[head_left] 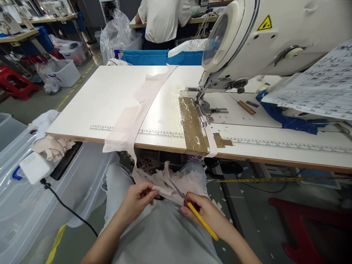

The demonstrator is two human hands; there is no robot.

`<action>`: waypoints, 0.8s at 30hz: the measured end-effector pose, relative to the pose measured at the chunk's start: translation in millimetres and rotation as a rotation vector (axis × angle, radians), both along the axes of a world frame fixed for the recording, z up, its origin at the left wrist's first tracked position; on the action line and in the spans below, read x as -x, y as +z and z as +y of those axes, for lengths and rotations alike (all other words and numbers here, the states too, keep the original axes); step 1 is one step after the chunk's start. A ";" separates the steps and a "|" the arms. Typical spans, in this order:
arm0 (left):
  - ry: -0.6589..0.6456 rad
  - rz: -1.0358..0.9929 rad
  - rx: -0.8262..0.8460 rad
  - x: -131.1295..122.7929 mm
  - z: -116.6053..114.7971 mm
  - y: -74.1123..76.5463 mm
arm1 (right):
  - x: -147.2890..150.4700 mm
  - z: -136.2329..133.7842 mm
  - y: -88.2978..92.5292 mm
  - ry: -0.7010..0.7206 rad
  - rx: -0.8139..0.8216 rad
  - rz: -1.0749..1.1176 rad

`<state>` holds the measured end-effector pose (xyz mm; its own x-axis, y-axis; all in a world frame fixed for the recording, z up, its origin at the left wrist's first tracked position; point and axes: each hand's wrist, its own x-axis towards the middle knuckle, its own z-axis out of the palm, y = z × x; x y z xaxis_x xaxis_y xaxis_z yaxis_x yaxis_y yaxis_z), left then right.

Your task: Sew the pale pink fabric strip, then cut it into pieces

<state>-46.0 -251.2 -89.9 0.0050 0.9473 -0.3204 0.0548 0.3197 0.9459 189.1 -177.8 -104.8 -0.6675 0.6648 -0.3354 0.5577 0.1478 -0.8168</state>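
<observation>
My left hand (pixel 137 201) is closed, thumb and fingers pinching the edge of a pale pink cloth piece (pixel 162 190) above my lap. My right hand (pixel 205 211) is closed round yellow-handled scissors (pixel 202 220). Their metal blades point up and left, against the cloth; part of the tool is hidden by my fingers. From the bunched cloth, a narrow strip runs up over the table edge to wider joined pale pink fabric pieces (pixel 123 124) lying across the table. More of the same cloth is heaped over my knees.
A sewing machine (pixel 247 40) stands on the white table (pixel 82 95). Beside its needle area lies a wooden-handled tool (pixel 246 107). A clear plastic bin (pixel 90 183) with a white adapter (pixel 35 167) stands at left, a red stool (pixel 297 227) at right. Another person (pixel 164 22) sits beyond.
</observation>
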 end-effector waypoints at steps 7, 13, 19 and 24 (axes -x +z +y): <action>0.071 0.046 -0.039 5.5 4.7 -0.5 | 13.3 14.0 13.9 0.198 0.051 -0.023; 0.065 -0.276 0.221 6.4 2.4 -3.4 | 23.0 29.7 8.5 0.355 -0.003 -0.025; 0.105 -0.361 0.240 9.5 3.9 -10.6 | 27.7 31.1 7.2 0.402 0.000 -0.069; 0.118 -0.360 0.241 10.0 3.7 -14.1 | 30.4 26.8 10.0 0.365 -0.250 -0.210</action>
